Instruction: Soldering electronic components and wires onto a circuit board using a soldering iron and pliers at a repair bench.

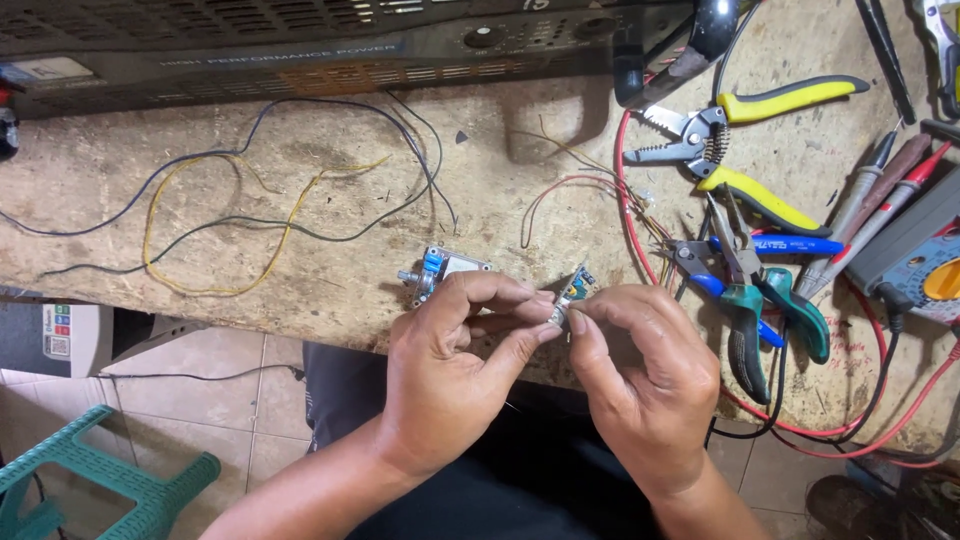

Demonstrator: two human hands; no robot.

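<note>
Looking down: I saw both hands meet over the near edge of the workbench, pinching one small part between them.
Left hand: the left hand was curled nearly closed, its thumb and forefinger tips pressed on the small circuit board component from the left.
Right hand: the right hand was likewise curled in, its fingertips nipping the same component from the right; I could not tell which hand bore more of the grip.
Component: it sat between the two sets of fingertips, just above the bench edge, a small blue-faced board with a metal stub at its lower end, mostly hidden by fingers.
Second part: a potentiometer module with a blue block and a short shaft lay on the bench just beyond the left hand, untouched.
Wires: loose yellow and black wires sprawled across the bench to the left, well apart from the hands.
Tools: teal-handled pliers lay just right of the right hand; yellow-handled wire strippers lay farther back.
Meter: a multimeter with red leads sat at the right edge.
Rear: a dark amplifier chassis stood along the back of the bench.
</note>
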